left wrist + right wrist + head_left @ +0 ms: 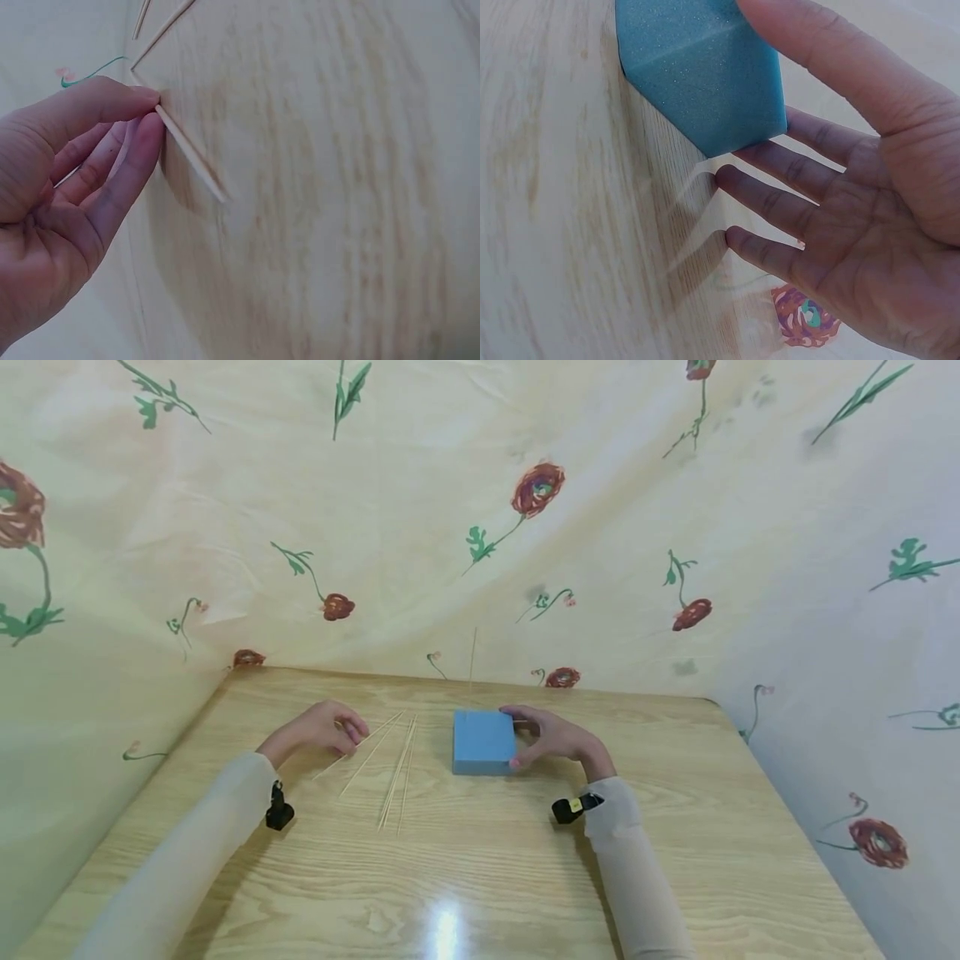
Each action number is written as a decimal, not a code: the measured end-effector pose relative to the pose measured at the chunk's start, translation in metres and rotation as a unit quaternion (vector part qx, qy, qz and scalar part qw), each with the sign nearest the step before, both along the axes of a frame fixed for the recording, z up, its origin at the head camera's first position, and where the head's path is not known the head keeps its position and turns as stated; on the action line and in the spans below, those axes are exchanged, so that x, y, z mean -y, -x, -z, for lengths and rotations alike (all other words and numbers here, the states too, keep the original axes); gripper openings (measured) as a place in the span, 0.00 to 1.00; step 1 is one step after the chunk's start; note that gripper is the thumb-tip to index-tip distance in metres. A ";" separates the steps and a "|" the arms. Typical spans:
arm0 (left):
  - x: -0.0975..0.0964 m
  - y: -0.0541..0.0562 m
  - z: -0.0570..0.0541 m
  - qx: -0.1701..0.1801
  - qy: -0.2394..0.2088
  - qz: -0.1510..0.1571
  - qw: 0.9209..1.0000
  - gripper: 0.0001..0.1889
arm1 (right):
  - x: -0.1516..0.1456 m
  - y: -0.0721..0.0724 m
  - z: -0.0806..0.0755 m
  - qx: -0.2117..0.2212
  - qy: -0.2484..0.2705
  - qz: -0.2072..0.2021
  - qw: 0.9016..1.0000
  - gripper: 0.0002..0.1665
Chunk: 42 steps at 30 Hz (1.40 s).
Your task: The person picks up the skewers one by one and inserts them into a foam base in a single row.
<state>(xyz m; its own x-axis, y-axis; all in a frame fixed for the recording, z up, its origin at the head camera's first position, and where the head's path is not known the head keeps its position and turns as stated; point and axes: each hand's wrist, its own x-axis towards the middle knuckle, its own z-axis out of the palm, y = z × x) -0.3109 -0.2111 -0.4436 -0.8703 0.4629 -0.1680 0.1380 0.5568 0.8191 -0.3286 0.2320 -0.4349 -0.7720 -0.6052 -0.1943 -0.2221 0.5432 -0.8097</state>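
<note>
My left hand pinches a thin wooden skewer between thumb and fingertips, low over the table. Several more skewers lie loosely fanned out between that hand and a blue foam block. With the thumb at its near side and fingers at its far side, my right hand holds the block's right end. The right wrist view shows the other fingers spread beside the block, off its surface. One skewer stands upright at the block's far left part.
Under everything lies a wood-grain table. A cream cloth with printed red flowers hangs behind it and along both sides. Black wrist cameras are strapped over the pale sleeves.
</note>
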 end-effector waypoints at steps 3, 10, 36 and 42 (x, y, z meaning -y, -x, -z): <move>0.000 -0.001 0.001 -0.015 -0.002 -0.005 1.000 0.18 | 0.000 0.001 0.001 0.003 0.001 0.002 1.000 0.63; 0.003 -0.003 0.005 -0.027 -0.012 0.003 1.000 0.19 | 0.000 0.002 0.001 0.003 0.003 -0.002 1.000 0.64; 0.009 0.001 0.008 -0.020 -0.006 0.028 0.999 0.18 | 0.000 0.005 -0.001 -0.006 -0.002 -0.005 1.000 0.64; 0.006 -0.002 0.004 -0.027 -0.036 0.019 0.999 0.19 | -0.002 0.004 0.000 -0.002 0.001 -0.005 1.000 0.63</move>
<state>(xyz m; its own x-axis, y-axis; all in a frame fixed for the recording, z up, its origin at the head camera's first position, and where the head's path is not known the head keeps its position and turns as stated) -0.3086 -0.2170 -0.4478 -0.8587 0.5053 -0.0862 0.2036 0.4905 0.8473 -0.3325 0.2336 -0.4352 -0.7660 -0.6141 -0.1898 -0.2312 0.5387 -0.8102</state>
